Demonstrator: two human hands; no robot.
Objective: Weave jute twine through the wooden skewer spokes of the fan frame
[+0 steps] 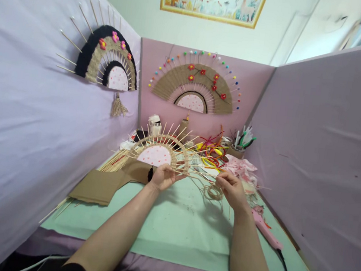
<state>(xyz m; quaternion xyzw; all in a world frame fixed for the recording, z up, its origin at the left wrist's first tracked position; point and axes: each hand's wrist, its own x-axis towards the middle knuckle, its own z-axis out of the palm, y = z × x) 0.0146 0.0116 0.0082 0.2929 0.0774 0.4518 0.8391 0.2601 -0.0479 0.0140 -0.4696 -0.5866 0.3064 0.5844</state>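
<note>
My left hand (165,177) is closed on the lower edge of a half-round fan (155,154) and holds it tilted up over the table. The fan has a pale pink, dotted half-circle centre, thin wooden sticks (196,139) fanning outward, and rings of tan twine woven through them. A small black tassel (150,174) hangs from its base. To the right of the fan, my right hand (231,189) pinches a strand of twine (201,178) that runs from the fan's right end. Below those fingers is a loose coil of twine (215,192).
Cut cardboard (96,186) and a bundle of sticks (112,161) lie at left. At the back right are coloured pipe cleaners (213,152), crumpled pink fabric (241,170) and a tool holder (235,151). A pink corded tool (267,232) lies at right. Two finished-looking fans (170,80) hang on the panels.
</note>
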